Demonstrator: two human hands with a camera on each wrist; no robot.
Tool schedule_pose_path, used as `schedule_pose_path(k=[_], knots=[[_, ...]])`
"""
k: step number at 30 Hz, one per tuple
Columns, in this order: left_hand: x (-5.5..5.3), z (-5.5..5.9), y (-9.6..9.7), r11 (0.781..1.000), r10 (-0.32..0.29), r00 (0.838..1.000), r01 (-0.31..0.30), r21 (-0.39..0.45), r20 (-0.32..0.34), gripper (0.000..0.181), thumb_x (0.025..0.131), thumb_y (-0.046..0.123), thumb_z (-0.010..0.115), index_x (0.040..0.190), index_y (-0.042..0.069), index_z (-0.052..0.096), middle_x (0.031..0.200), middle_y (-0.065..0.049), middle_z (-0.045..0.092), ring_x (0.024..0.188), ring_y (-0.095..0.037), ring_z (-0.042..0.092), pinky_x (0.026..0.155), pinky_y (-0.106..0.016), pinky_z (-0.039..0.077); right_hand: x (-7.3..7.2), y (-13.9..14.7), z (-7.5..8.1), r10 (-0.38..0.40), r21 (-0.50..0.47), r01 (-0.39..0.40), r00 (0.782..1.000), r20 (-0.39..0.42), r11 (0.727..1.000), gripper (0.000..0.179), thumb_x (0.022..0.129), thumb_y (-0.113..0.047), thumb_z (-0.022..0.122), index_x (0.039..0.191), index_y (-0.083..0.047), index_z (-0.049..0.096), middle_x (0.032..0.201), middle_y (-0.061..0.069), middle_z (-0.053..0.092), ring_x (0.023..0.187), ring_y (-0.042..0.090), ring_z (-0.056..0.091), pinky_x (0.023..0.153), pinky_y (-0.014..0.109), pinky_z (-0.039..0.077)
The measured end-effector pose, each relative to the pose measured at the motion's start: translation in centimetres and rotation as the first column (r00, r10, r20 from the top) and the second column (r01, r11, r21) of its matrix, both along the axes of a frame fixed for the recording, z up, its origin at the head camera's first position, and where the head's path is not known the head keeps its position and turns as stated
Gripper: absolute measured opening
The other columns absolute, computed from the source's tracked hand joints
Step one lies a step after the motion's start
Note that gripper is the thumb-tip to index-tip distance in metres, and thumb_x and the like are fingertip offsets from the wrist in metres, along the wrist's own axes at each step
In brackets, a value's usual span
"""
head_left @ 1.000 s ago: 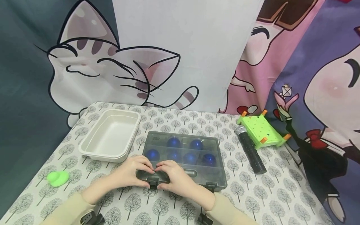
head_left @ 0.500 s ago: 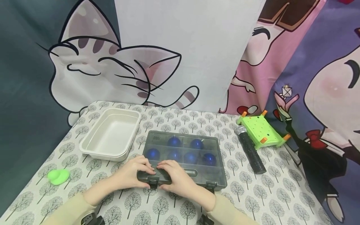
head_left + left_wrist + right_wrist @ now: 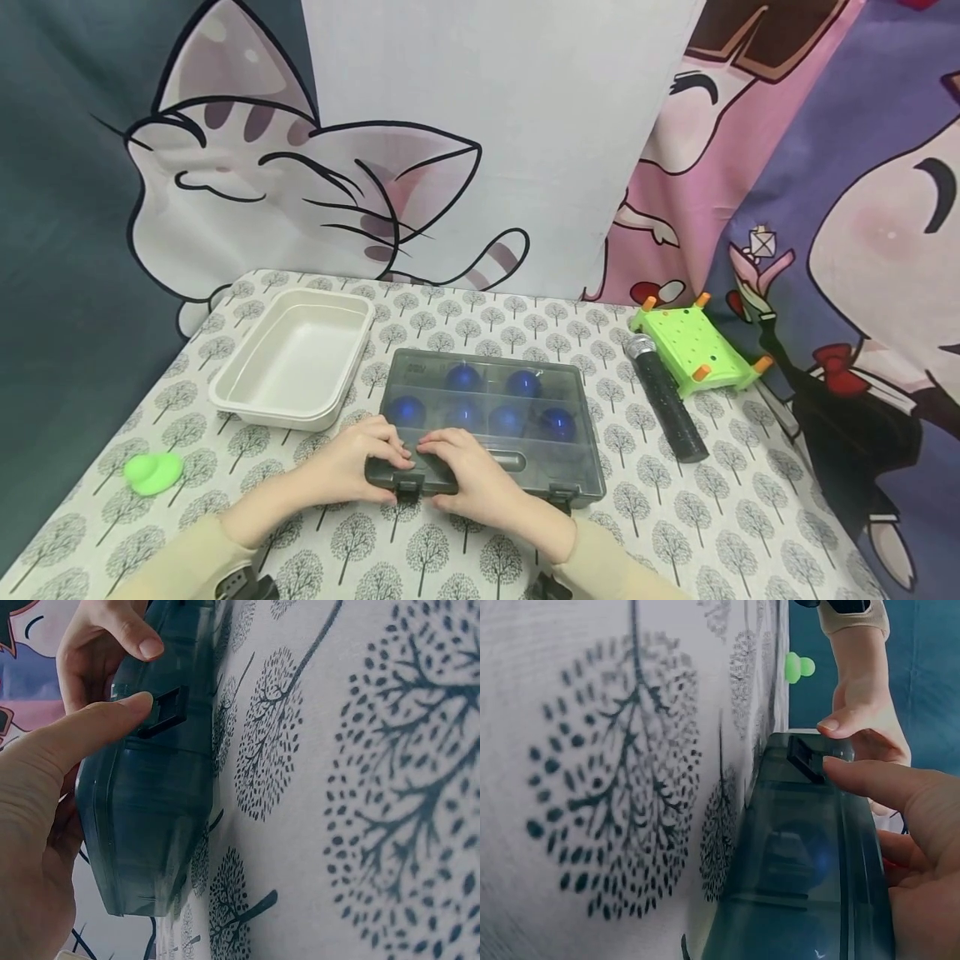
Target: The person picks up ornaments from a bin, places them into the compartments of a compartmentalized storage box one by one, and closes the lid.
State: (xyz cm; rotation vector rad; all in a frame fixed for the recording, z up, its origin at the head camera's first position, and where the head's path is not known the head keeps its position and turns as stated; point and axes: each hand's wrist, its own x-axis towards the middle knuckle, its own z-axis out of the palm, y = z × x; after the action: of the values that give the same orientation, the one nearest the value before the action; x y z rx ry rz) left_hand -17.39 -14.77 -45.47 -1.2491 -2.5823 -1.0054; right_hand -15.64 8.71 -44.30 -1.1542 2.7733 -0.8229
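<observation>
A smoky grey, see-through plastic case (image 3: 543, 469) lies flat on the table with its lid down. Several blue balls (image 3: 557, 425) show through the lid in its compartments. My left hand (image 3: 352, 460) grips the case's front left part, fingers on the lid and thumb at the front. In the left wrist view that thumb touches the black latch (image 3: 171, 711). My right hand (image 3: 480, 483) holds the same front edge from the other side of this latch. In the right wrist view its thumb (image 3: 877, 778) lies at the latch's edge. A second latch (image 3: 562, 493) sits farther right.
A white tray (image 3: 236, 407) stands at the back left, a green toy duck (image 3: 153, 472) at the left. To the right lie a black microphone (image 3: 667, 404) and an upturned green toy table (image 3: 697, 346) with orange legs. A printed curtain (image 3: 480, 108) hangs behind.
The right thumb and fingertips have shifted slightly right, widening the gap between the two hands at the latch. The case and the other things stay in place.
</observation>
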Motion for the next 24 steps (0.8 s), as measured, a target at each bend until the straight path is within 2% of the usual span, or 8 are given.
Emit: schedule_pose_path(k=[4, 7, 11, 17, 24], knots=[[0.2, -0.1, 0.2, 1.0, 0.02, 1.0, -0.02, -0.005, 0.015, 0.041, 0.053, 0.021, 0.092, 0.091, 0.022, 0.077, 0.095, 0.015, 0.064, 0.093, -0.005, 0.053, 0.085, -0.033, 0.05, 0.0, 0.0, -0.2, 0.002, 0.0, -0.002, 1.0, -0.008, 1.0, 0.064, 0.071, -0.015, 0.083, 0.129, -0.007, 0.058, 0.135, 0.005, 0.058, 0.127, 0.021, 0.05, 0.111, 0.04, 0.041], [0.4, -0.2, 0.6, 0.998, 0.043, 0.999, -0.043, -0.036, 0.01, 0.042, 0.051, 0.019, 0.091, 0.089, 0.022, 0.073, 0.092, 0.017, 0.056, 0.09, -0.003, 0.046, 0.081, -0.028, 0.047, 0.0, 0.0, -0.3, -0.005, 0.0, 0.005, 1.0, -0.004, 1.0, 0.064, 0.07, -0.014, 0.083, 0.129, -0.007, 0.058, 0.134, 0.004, 0.058, 0.127, 0.021, 0.05, 0.111, 0.039, 0.042], [0.5, -0.4, 1.3, 0.992, 0.074, 0.996, -0.078, -0.094, -0.04, 0.05, 0.046, 0.021, 0.093, 0.088, 0.024, 0.065, 0.09, 0.016, 0.046, 0.088, -0.003, 0.039, 0.077, -0.025, 0.044, -0.1, 0.0, -0.3, -0.014, 0.005, 0.014, 1.0, 0.002, 1.0, 0.065, 0.069, -0.013, 0.084, 0.129, -0.006, 0.058, 0.135, 0.004, 0.057, 0.127, 0.021, 0.05, 0.111, 0.04, 0.042], [0.7, -0.7, 2.2, 0.984, 0.086, 0.99, -0.102, -0.144, -0.113, 0.063, 0.042, 0.021, 0.094, 0.095, 0.021, 0.06, 0.097, 0.013, 0.047, 0.09, -0.005, 0.037, 0.078, -0.028, 0.043, -0.2, 0.1, -0.1, -0.019, 0.0, 0.019, 1.0, 0.017, 1.0, 0.066, 0.069, -0.014, 0.084, 0.13, -0.006, 0.058, 0.136, 0.004, 0.057, 0.128, 0.022, 0.05, 0.112, 0.041, 0.041], [1.0, -0.9, 2.4, 0.98, 0.106, 0.981, -0.131, -0.15, -0.162, 0.065, 0.041, 0.015, 0.092, 0.096, 0.02, 0.059, 0.099, 0.011, 0.049, 0.09, -0.007, 0.039, 0.077, -0.029, 0.044, -0.2, 0.0, -0.1, -0.015, 0.01, 0.014, 0.999, 0.029, 1.0, 0.065, 0.069, -0.012, 0.084, 0.129, -0.006, 0.059, 0.135, 0.004, 0.058, 0.128, 0.021, 0.05, 0.112, 0.04, 0.041]])
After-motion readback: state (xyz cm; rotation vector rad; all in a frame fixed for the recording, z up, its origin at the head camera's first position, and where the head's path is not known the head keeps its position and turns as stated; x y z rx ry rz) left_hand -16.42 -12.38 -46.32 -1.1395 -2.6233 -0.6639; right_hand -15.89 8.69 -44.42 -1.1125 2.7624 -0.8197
